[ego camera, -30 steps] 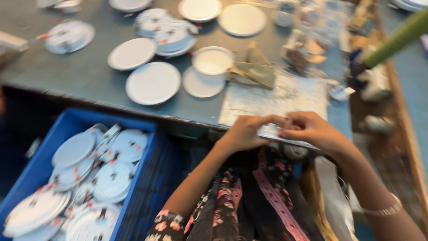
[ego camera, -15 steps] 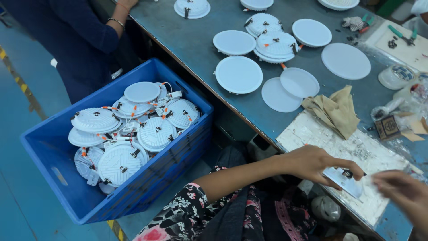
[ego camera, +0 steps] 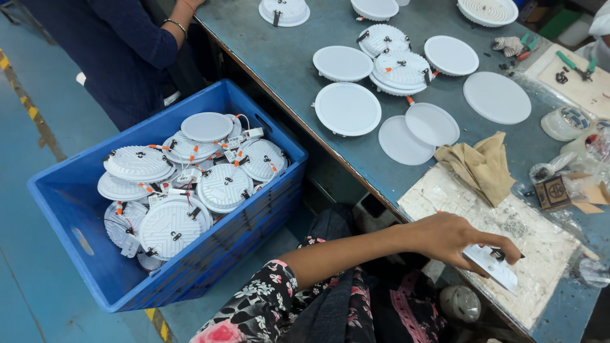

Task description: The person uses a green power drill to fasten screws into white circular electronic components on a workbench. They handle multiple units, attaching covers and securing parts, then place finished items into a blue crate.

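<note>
Left hand: reaches forward over the white pad at the table's near edge, thumb and fingers closed on a small white part with a dark clip at its upper end, pressed flat against the pad, apparently to steady it. Right hand: out of view, so its state cannot be told.

White pad: lies on the grey-blue table, under a clear film, with small metal bits scattered on it just beyond the fingers; it seems to serve as a work mat for small pieces.

Tan cloth: crumpled, touching the pad's far corner. Beyond it, flat white discs lie face up, two overlapping; ribbed lamp bodies with orange leads are stacked back side up.

Blue crate: stands on the floor to the person's left, against the table, filled with more lamp bodies piled loosely, within arm's reach of the seat.

Co-worker: dark blue sleeve, standing at the table's far left, one hand resting on the top.
</note>
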